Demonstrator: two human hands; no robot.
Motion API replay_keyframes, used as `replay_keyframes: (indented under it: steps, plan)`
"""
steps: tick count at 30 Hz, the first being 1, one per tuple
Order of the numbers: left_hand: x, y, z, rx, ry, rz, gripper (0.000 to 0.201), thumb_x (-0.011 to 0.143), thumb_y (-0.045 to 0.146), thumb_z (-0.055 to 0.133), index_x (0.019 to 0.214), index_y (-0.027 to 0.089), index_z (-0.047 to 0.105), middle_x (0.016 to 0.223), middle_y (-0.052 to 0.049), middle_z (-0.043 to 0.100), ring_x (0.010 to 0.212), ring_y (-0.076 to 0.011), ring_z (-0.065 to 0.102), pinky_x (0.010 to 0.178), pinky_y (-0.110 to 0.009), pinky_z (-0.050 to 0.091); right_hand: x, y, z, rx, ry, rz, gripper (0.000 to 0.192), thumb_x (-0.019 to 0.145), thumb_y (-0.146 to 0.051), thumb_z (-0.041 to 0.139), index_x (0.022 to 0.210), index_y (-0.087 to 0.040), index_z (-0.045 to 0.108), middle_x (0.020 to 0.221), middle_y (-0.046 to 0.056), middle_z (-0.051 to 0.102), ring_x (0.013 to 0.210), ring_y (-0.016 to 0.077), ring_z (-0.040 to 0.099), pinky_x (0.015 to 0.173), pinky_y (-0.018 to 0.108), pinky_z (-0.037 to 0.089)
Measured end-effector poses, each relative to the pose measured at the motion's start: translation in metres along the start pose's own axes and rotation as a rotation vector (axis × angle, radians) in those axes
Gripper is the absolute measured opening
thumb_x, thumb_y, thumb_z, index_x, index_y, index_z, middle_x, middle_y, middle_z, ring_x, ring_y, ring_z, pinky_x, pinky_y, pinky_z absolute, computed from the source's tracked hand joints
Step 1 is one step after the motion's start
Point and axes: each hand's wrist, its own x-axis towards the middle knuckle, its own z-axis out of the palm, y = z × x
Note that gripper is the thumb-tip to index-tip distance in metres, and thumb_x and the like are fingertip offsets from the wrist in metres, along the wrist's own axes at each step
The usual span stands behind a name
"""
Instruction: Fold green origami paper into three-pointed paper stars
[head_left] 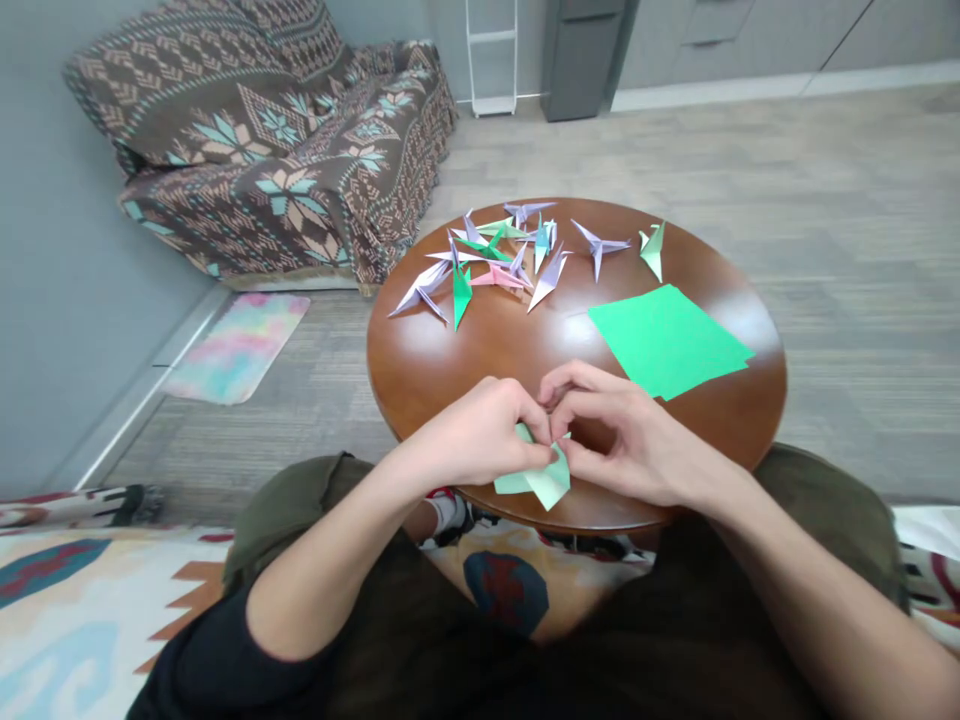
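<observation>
A pale green piece of folded paper (pixel 551 485) is between my hands at the near edge of the round table. My left hand (pixel 499 430) is closed on it, thumb and fingers pinching its upper part. From the other side my right hand (pixel 619 430) pinches the paper's top corner between thumb and index finger. Fingertips of both hands meet there and hide part of the folds. Beyond my right hand lie bright green paper sheets (pixel 671 340), slightly fanned. Folded paper cranes (pixel 491 278) in purple, green and pink cluster toward the far left of the tabletop.
The brown oval table (pixel 420 370) stands close against my knees. A purple crane (pixel 598 246) and a light green crane (pixel 653 250) sit apart at its far side. Past it are a patterned covered sofa (pixel 285 170), a pastel mat (pixel 238 345) and a white rack (pixel 492 60).
</observation>
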Motion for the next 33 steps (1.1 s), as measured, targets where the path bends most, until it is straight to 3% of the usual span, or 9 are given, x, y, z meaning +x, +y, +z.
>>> replay_keyframes:
  steps: [6, 13, 17, 20, 24, 28, 30, 33]
  plan:
    - [0.000, -0.003, 0.001, 0.074, -0.039, 0.008, 0.017, 0.080, 0.020, 0.066, 0.072, 0.015, 0.080, 0.058, 0.001, 0.065, 0.053, -0.0105, 0.053, 0.055, -0.023, 0.038, -0.001, 0.002, -0.004, -0.025, 0.014, 0.036, 0.018, 0.080, -0.005, 0.072, 0.078, -0.021, 0.064, 0.114, 0.007, 0.067, 0.095, 0.0223, 0.069, 0.085, 0.036, 0.055]
    - [0.000, -0.007, 0.000, 0.042, 0.013, 0.001, 0.017, 0.082, 0.024, 0.069, 0.074, 0.015, 0.081, 0.061, 0.000, 0.070, 0.055, -0.0118, 0.055, 0.056, -0.023, 0.038, -0.002, 0.010, -0.020, -0.065, 0.163, 0.028, 0.017, 0.083, -0.006, 0.068, 0.081, -0.023, 0.066, 0.114, 0.008, 0.067, 0.109, 0.0280, 0.068, 0.091, 0.041, 0.056]
    - [0.002, -0.008, -0.002, 0.022, 0.050, -0.005, 0.025, 0.086, 0.033, 0.070, 0.074, 0.014, 0.080, 0.060, 0.001, 0.066, 0.057, -0.0118, 0.052, 0.056, -0.024, 0.036, -0.001, 0.010, -0.015, 0.006, 0.075, 0.040, 0.006, 0.090, -0.020, 0.075, 0.089, -0.023, 0.070, 0.124, 0.009, 0.067, 0.113, 0.0284, 0.068, 0.094, 0.042, 0.057]
    - [0.003, -0.007, -0.002, -0.033, 0.080, 0.036, 0.027, 0.089, 0.036, 0.069, 0.079, 0.014, 0.080, 0.065, 0.001, 0.066, 0.063, -0.0126, 0.055, 0.059, -0.023, 0.038, -0.001, 0.011, -0.010, 0.039, 0.065, 0.043, 0.010, 0.095, -0.026, 0.073, 0.086, -0.022, 0.069, 0.119, 0.009, 0.070, 0.106, 0.0255, 0.070, 0.090, 0.040, 0.057]
    - [0.003, -0.007, 0.000, -0.217, 0.107, 0.053, 0.018, 0.088, 0.025, 0.068, 0.103, 0.017, 0.073, 0.076, 0.001, 0.073, 0.066, -0.0131, 0.062, 0.061, -0.021, 0.042, -0.001, 0.013, -0.010, 0.084, 0.160, 0.093, 0.013, 0.096, -0.025, 0.071, 0.084, -0.022, 0.068, 0.101, 0.006, 0.075, 0.093, 0.0231, 0.071, 0.083, 0.037, 0.058]
    - [0.004, -0.008, 0.002, -0.347, 0.148, 0.030, 0.042, 0.086, 0.020, 0.071, 0.125, 0.021, 0.056, 0.073, 0.003, 0.073, 0.060, -0.0139, 0.065, 0.057, -0.021, 0.043, -0.002, 0.011, -0.009, 0.198, 0.177, 0.225, 0.009, 0.094, -0.027, 0.075, 0.090, -0.022, 0.069, 0.089, 0.003, 0.074, 0.080, 0.0196, 0.070, 0.071, 0.030, 0.058]
    - [0.004, -0.008, 0.003, -0.336, 0.151, 0.024, 0.048, 0.086, 0.021, 0.073, 0.129, 0.021, 0.053, 0.069, 0.005, 0.070, 0.058, -0.0134, 0.063, 0.056, -0.020, 0.041, -0.002, 0.009, -0.008, 0.260, 0.199, 0.233, 0.012, 0.091, -0.028, 0.078, 0.096, -0.022, 0.069, 0.087, 0.001, 0.073, 0.075, 0.0172, 0.068, 0.067, 0.028, 0.057]
    - [0.005, -0.008, 0.002, -0.335, 0.151, 0.029, 0.041, 0.091, 0.031, 0.072, 0.127, 0.020, 0.056, 0.067, 0.005, 0.067, 0.057, -0.0119, 0.059, 0.054, -0.020, 0.039, 0.000, 0.009, -0.007, 0.308, 0.240, 0.245, 0.019, 0.089, -0.030, 0.081, 0.104, -0.022, 0.072, 0.083, 0.001, 0.072, 0.068, 0.0149, 0.064, 0.060, 0.026, 0.054]
